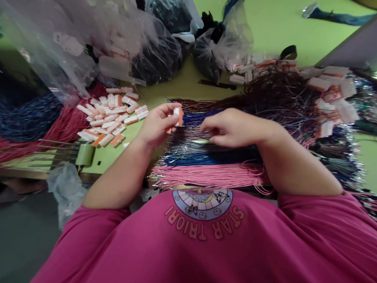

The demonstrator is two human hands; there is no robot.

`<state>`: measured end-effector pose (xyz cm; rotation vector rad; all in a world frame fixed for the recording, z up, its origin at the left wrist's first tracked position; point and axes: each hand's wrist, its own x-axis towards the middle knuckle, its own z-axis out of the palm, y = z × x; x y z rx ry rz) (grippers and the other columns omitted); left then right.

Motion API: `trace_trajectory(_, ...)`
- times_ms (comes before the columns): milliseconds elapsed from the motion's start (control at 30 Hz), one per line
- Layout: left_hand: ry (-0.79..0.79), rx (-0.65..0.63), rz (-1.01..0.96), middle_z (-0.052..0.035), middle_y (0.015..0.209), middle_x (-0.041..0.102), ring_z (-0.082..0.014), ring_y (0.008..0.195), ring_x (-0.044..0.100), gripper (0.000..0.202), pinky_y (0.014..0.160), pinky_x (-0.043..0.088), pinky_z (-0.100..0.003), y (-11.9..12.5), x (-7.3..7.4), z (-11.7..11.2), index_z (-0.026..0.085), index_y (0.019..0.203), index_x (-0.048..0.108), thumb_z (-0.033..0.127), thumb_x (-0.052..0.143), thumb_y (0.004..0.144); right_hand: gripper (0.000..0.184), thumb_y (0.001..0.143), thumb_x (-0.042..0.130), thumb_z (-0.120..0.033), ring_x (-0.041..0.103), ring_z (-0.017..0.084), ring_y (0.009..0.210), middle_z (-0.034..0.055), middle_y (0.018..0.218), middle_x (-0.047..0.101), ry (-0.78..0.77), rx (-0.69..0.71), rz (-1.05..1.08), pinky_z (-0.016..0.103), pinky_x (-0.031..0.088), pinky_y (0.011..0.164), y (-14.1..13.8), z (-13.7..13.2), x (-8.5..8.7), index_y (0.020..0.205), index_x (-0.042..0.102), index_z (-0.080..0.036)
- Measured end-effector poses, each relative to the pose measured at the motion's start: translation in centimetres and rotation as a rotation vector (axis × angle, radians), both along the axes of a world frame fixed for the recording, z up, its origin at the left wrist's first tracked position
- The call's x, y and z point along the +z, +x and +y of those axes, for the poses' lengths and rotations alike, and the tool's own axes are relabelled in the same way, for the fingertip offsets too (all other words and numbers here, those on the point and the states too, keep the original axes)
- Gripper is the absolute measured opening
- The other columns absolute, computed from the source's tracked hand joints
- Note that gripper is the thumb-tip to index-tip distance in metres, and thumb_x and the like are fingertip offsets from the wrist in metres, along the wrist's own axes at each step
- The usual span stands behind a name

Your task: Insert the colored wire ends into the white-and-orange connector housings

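Observation:
My left hand [158, 125] holds a small white and orange tag [178, 116] pinched between thumb and fingers, above the left end of a spread of coloured cords [207, 157]. My right hand [234, 127] rests palm down on those cords, fingers curled and pinching at thin strands near the middle. The cords lie in bands of brown, blue, grey and pink across the green table [274, 27] in front of me. A loose pile of the same white and orange tags [110, 117] lies just left of my left hand.
Clear plastic bags [89, 41] of dark cords and tags stand at the back. Red and blue cord bundles [30, 122] fill the left. More tags [332, 91] on tangled cords lie at the right. A green tape roll [85, 154] sits near the table's front edge.

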<state>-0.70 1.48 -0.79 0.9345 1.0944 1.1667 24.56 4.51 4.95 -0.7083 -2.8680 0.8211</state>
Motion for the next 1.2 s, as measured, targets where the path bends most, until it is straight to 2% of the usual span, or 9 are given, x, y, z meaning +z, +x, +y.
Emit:
trace_trajectory(67, -0.021, -0.097, -0.042, 0.0015, 0.075, 0.066, -0.0068, 0.055, 0.056, 0.046, 0.042, 0.034, -0.018, 0.4, 0.0, -0.4, 0.016, 0.103, 0.07, 0.02, 0.091, 0.062, 0.024, 0.091, 0.06, -0.019, 0.065, 0.016, 0.082, 0.0015, 0.092, 0.078, -0.065, 0.195, 0.086, 0.029, 0.044, 0.079, -1.3, -1.4, -0.2, 0.106, 0.078, -0.022)
trace_trajectory(133, -0.036, -0.174, -0.078, 0.0023, 0.073, 0.066, -0.0062, 0.053, 0.055, 0.049, 0.042, 0.034, -0.018, 0.7, 0.0, -0.8, 0.016, 0.103, 0.069, 0.023, 0.094, 0.061, 0.023, 0.098, 0.056, -0.022, 0.067, 0.014, 0.085, 0.0018, 0.095, 0.079, -0.118, 0.262, 0.193, 0.027, 0.045, 0.081, -2.2, -1.9, -0.9, 0.101, 0.079, -0.021)
trace_trajectory(200, -0.044, -0.209, -0.1, 0.0024, 0.073, 0.067, -0.0057, 0.052, 0.054, 0.05, 0.041, 0.033, -0.017, 1.0, -0.3, -1.1, 0.016, 0.104, 0.069, 0.025, 0.094, 0.061, 0.026, 0.101, 0.054, -0.026, 0.069, 0.014, 0.086, 0.0027, 0.096, 0.08, -0.106, 0.122, 0.277, 0.026, 0.045, 0.08, -2.5, -1.7, -1.9, 0.101, 0.079, -0.02)
trace_trajectory(267, -0.048, -0.211, -0.105, 0.0018, 0.075, 0.067, -0.0059, 0.053, 0.056, 0.049, 0.04, 0.034, -0.017, 1.2, -0.5, -1.2, 0.016, 0.104, 0.07, 0.026, 0.094, 0.063, 0.03, 0.102, 0.052, -0.027, 0.07, 0.016, 0.088, 0.005, 0.098, 0.08, -0.003, -0.123, 0.257, 0.027, 0.044, 0.08, -2.6, -1.1, -2.8, 0.103, 0.08, -0.017)
trace_trajectory(333, -0.047, -0.206, -0.097, 0.0015, 0.074, 0.068, -0.0065, 0.053, 0.057, 0.048, 0.041, 0.034, -0.017, 1.2, -0.7, -1.3, 0.016, 0.105, 0.07, 0.026, 0.094, 0.065, 0.032, 0.102, 0.049, -0.026, 0.071, 0.019, 0.092, 0.0076, 0.102, 0.081, 0.137, -0.304, 0.119, 0.03, 0.042, 0.079, -2.7, -0.8, -3.3, 0.101, 0.08, -0.017)
trace_trajectory(400, -0.04, -0.21, -0.093, 0.0018, 0.072, 0.067, -0.0066, 0.053, 0.057, 0.047, 0.041, 0.035, -0.017, 1.2, -0.9, -1.3, 0.017, 0.105, 0.07, 0.026, 0.093, 0.065, 0.034, 0.102, 0.047, -0.026, 0.07, 0.022, 0.095, 0.0096, 0.106, 0.081, 0.242, -0.37, -0.037, 0.032, 0.038, 0.077, -2.9, -0.9, -3.2, 0.1, 0.079, -0.017)
trace_trajectory(767, 0.034, -0.212, 0.068, 0.0026, 0.069, 0.069, -0.008, 0.051, 0.057, 0.042, 0.044, 0.039, -0.019, 1.3, -1.7, -1.1, 0.019, 0.104, 0.069, 0.027, 0.089, 0.069, 0.036, 0.104, 0.041, -0.025, 0.07, 0.026, 0.091, 0.0128, 0.106, 0.08, 0.37, -0.346, -0.308, 0.036, 0.022, 0.065, -3.6, -1.9, -2.2, 0.112, 0.075, -0.018)
trace_trajectory(1033, 0.052, -0.189, 0.174, 0.0022, 0.068, 0.07, -0.0093, 0.051, 0.058, 0.042, 0.045, 0.042, -0.021, 1.9, -1.9, -1.6, 0.017, 0.101, 0.071, 0.031, 0.091, 0.067, 0.035, 0.103, 0.043, -0.024, 0.07, 0.026, 0.09, 0.0135, 0.105, 0.08, 0.31, -0.328, -0.276, 0.035, 0.025, 0.067, -4.3, -2.1, -3.0, 0.112, 0.075, -0.017)
trace_trajectory(1200, 0.083, -0.144, 0.181, 0.0013, 0.07, 0.072, -0.0087, 0.052, 0.059, 0.043, 0.046, 0.042, -0.02, 1.8, -1.8, -1.3, 0.017, 0.101, 0.071, 0.033, 0.091, 0.066, 0.032, 0.102, 0.046, -0.023, 0.068, 0.024, 0.092, 0.0137, 0.104, 0.079, 0.238, -0.387, -0.103, 0.032, 0.036, 0.075, -4.3, -1.4, -3.5, 0.108, 0.076, -0.012)
